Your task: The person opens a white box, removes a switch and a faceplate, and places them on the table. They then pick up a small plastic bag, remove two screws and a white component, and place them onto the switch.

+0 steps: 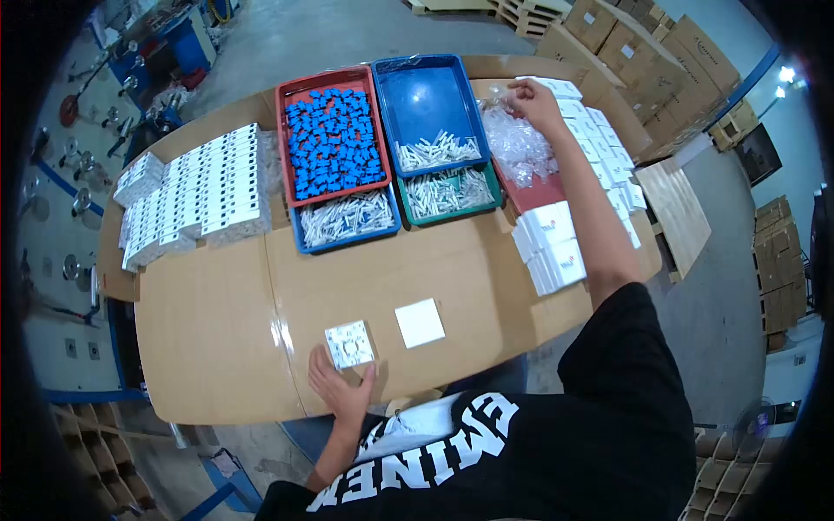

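"While the left hand (341, 392) spread wide by the white box (349, 345), where was the right hand (533, 102)?"

"At the plastic bags (521, 148), fingers narrow — grip unclear. The square plate (420, 324) lay apart, the box uncovered — unfinished, I judged."

Fairly bright, cool light; bright lamps (785, 82) flare at upper right. Glare streaks the desk (217, 304), soft shadows lie near the hands. Fisheye edges bend into black; fine detail is soft.

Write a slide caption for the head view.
Cardboard-topped table: left hand at a square white part, right hand at a heap of clear plastic.
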A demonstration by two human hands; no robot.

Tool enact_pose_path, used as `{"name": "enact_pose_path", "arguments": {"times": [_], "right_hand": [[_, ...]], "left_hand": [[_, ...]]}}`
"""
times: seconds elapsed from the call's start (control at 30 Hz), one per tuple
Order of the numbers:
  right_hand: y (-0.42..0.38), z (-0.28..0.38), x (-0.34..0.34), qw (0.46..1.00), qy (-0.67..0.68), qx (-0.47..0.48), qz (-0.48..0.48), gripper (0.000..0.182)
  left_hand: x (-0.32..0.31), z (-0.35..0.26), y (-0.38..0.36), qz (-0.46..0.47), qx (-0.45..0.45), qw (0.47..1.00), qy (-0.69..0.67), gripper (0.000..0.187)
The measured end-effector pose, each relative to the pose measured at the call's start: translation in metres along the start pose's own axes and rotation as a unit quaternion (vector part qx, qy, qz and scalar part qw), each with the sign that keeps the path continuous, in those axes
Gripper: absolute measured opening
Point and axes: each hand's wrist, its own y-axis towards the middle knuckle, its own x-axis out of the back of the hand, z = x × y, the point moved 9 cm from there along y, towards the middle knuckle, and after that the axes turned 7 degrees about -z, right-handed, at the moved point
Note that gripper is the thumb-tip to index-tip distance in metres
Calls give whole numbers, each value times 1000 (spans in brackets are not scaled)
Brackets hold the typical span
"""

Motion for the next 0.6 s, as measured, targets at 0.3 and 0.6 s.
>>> {"name": "enact_pose_path", "arguments": {"times": [0.3, 0.6], "right_hand": [[-350, 171, -17, 967, 183, -13, 179, 25], [-481, 160, -101, 913, 325, -94, 229, 27]], "left_hand": [[31, -29, 11, -47, 39, 915, -398, 47], [21, -103, -17, 128, 101, 878, -449, 21]]}}
